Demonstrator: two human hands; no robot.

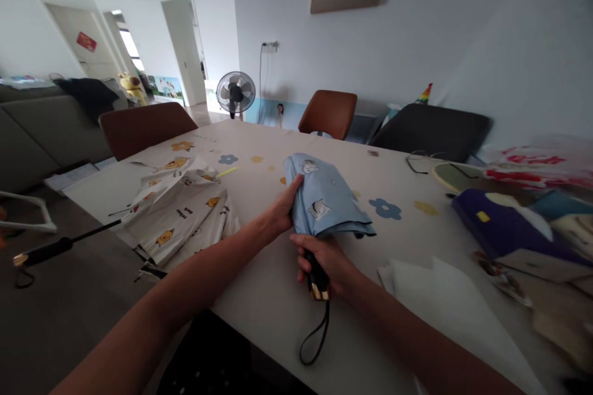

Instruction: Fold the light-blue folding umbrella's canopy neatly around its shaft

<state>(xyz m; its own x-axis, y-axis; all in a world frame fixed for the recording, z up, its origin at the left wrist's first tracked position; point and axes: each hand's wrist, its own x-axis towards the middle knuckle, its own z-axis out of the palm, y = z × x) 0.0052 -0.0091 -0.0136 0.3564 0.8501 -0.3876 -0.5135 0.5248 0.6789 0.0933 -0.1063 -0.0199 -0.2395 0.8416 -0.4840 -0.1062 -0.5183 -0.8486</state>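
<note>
A folded light-blue umbrella (pixel 324 188) with white cartoon animals is held over the table in front of me. My left hand (pixel 283 205) grips the left side of its gathered canopy, thumb on top. Lower down, my right hand (pixel 324 262) is wrapped round the black handle, whose gold end and wrist strap hang below the fingers. To the left lies a second umbrella (pixel 185 210), cream with yellow cartoon figures, loosely collapsed. Its black handle (pixel 49 253) sticks out past the table's left edge.
The white table (pixel 269 278) carries flower prints. On its right lie white paper sheets (pixel 445 302), glasses (pixel 419 163), a purple item (pixel 504 222) and a red-and-white plastic bag (pixel 542 160). Chairs (pixel 328 112) and a standing fan (pixel 235 94) are beyond the table.
</note>
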